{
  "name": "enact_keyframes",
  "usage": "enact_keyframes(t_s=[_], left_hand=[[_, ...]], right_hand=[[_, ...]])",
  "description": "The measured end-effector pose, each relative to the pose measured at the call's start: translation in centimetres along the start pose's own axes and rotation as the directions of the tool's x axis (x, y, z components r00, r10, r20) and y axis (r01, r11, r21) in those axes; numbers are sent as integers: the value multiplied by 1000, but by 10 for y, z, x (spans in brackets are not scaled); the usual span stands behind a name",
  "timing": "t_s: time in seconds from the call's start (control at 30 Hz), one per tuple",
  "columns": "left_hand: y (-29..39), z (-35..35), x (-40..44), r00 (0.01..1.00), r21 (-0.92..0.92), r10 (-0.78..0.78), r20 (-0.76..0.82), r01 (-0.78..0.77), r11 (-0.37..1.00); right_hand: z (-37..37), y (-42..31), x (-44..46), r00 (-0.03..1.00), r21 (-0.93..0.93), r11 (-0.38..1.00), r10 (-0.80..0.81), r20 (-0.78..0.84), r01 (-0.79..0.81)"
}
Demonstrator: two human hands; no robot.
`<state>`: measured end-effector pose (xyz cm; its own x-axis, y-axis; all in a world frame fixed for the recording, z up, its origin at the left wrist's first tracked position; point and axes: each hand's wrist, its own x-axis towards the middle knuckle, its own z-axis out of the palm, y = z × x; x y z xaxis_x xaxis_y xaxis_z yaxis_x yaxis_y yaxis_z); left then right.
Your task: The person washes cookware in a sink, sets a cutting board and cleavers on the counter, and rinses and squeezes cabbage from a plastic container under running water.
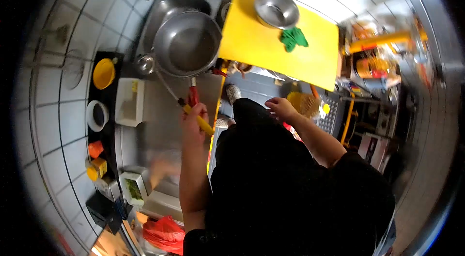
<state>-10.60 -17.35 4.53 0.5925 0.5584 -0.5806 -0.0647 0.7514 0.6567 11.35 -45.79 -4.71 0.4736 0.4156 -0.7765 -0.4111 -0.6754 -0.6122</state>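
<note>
My left hand [195, 114] is closed around the red handle [193, 95] of a large, deep metal frying pan [186, 45]. The pan looks bare inside and lies partly over the sink. Crossing the same grip is the yellow handle [205, 126] of what looks like a metal ladle; its round bowl [145, 63] rests left of the pan. How the fingers divide between the two handles is unclear. Away from any utensil, my right hand [281, 109] hangs in front of my body, fingers loosely bent and apart, with nothing visible in it.
A metal sink [167, 6] sits behind the pan. On a yellow board [271, 57] stand a steel bowl [276, 9] and a green cloth [293, 39]. White containers [130, 102] line the left counter. A red plastic bag [163, 234] lies lower left; crowded shelves [373, 62] stand right.
</note>
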Motion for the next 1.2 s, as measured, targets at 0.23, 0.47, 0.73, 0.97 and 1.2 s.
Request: enact_keyframes(t_s=[0.23,0.47,0.73,0.97,1.2], left_hand=[[-11,10,-68,997,296,-27,-66,46,954],[-76,27,-136,931,480,-202,-305,333,812],[-217,72,-111,909,271,-357,-216,407,872],[-273,119,-67,931,245,-349,-108,365,898],[-323,176,-16,949,194,-312,31,301,934]], right_hand=[[-86,148,88,851,874,482,485,-204,-65],[-163,147,212,964,908,356,62,-259,221],[-156,130,250,909,884,305,109,-402,355],[-124,176,186,901,877,410,232,-365,250],[-128,137,109,973,988,22,174,-153,151]])
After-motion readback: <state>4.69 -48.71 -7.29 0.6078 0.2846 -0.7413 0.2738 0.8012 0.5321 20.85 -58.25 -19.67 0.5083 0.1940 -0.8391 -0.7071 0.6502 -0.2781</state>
